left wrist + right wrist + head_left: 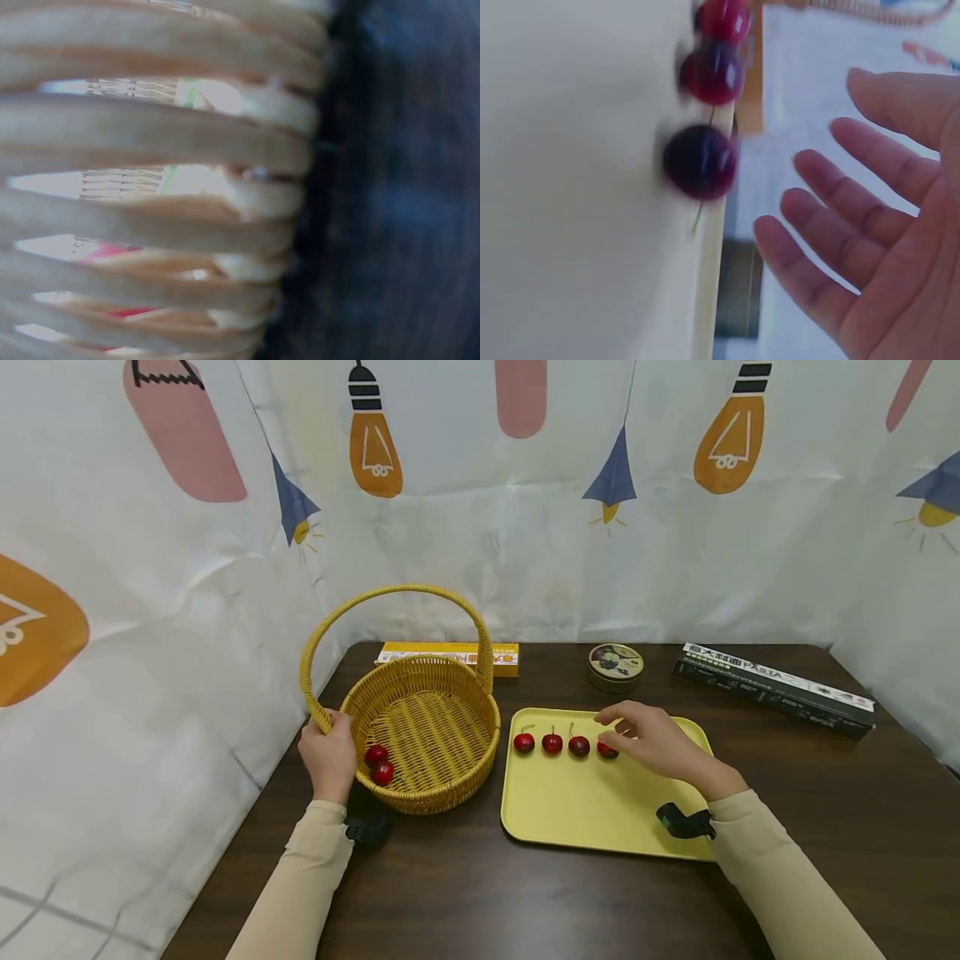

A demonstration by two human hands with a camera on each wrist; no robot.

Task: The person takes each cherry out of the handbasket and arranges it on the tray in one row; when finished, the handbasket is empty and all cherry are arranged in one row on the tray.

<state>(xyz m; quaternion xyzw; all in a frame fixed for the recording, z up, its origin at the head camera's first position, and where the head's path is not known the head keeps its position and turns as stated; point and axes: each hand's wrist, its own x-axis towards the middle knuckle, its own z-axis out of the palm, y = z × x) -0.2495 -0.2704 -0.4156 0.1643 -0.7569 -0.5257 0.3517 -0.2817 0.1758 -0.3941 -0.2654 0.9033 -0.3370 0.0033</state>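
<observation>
left of the yellow tray [570,802], the left hand [330,760] grips the handle [406,588] of the basket [435,727], while over the tray the right hand [654,742], fingers parted and empty, would best pinch the tray's rightmost cherry [606,750] gently.

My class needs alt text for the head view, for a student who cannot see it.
A person's right hand hovers at a row of four cherries on a yellow tray; the left hand grips a wicker basket holding two more. Behind: a yellow box, round tin and dark box.
</observation>
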